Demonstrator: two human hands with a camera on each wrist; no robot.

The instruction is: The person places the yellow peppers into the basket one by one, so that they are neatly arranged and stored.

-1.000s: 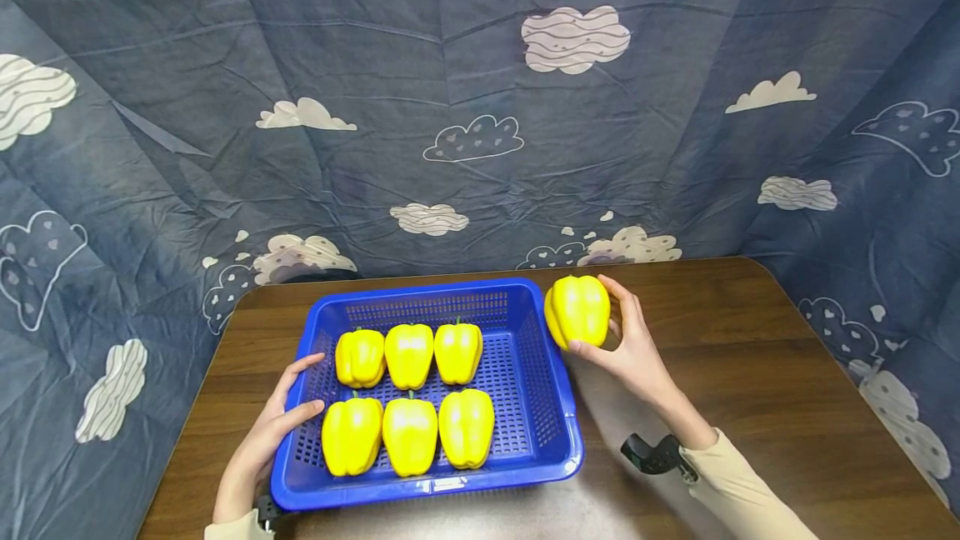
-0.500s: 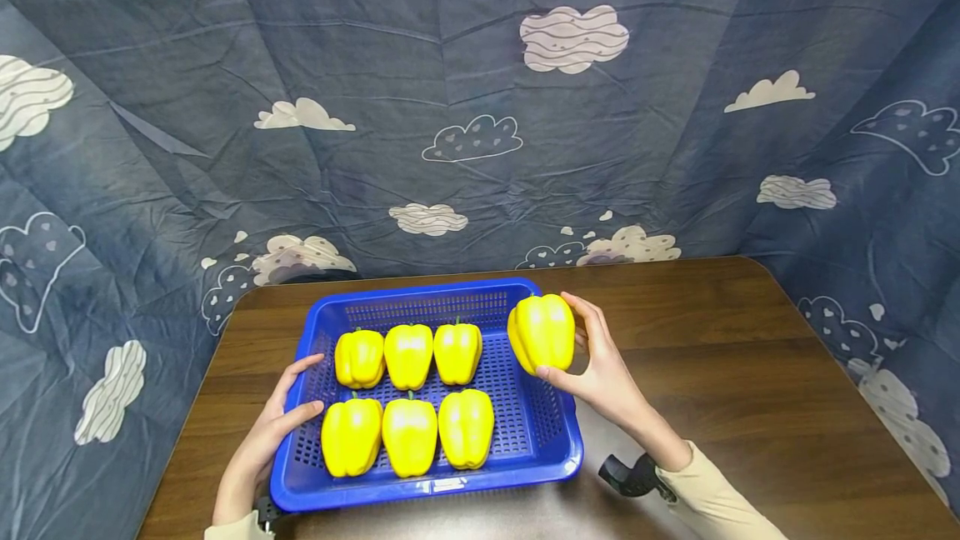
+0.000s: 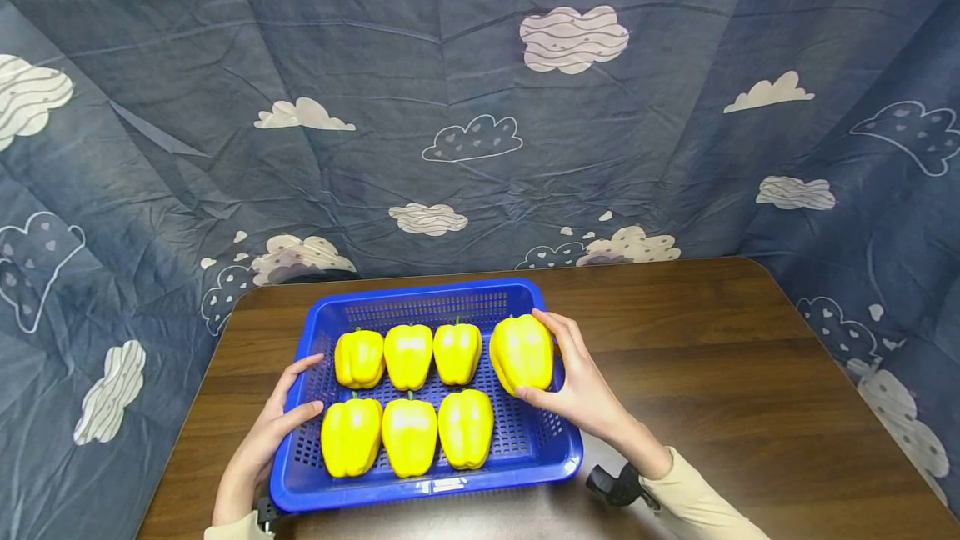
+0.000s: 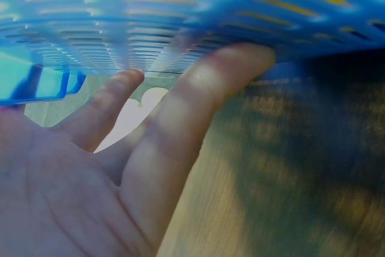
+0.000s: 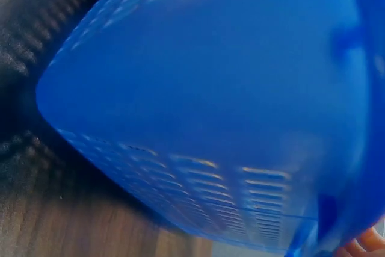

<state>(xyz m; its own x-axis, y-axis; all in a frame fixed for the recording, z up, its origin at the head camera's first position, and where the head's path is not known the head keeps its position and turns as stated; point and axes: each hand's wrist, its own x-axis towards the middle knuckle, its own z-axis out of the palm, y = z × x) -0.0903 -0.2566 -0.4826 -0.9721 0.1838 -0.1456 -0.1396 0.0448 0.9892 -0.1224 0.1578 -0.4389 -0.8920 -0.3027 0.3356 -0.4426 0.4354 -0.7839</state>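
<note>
In the head view a blue perforated plastic basket (image 3: 427,490) stands on the wooden table. Two rows of yellow bell peppers (image 3: 408,437) lie inside it. My left hand (image 3: 258,432) grips the basket's left side, thumb and a finger over the rim; the left wrist view shows other fingers against the outer wall (image 4: 150,34). With thumb and fingers my right hand (image 3: 585,386) holds another yellow bell pepper (image 3: 522,354) over the basket's right part, beside the back row. Only fingertips of that hand (image 5: 368,242) show in the right wrist view, past the basket's corner (image 5: 204,82).
Brown tabletop (image 3: 697,340) extends to the right of the basket. A dark blue curtain (image 3: 480,190) with a cloud print hangs behind the table and along both sides. A black wrist mount (image 3: 615,486) sits by the right sleeve.
My right hand has carried its bell pepper leftward and down, from beside the basket's right rim to over its inside. The left hand and the basket have stayed put.
</note>
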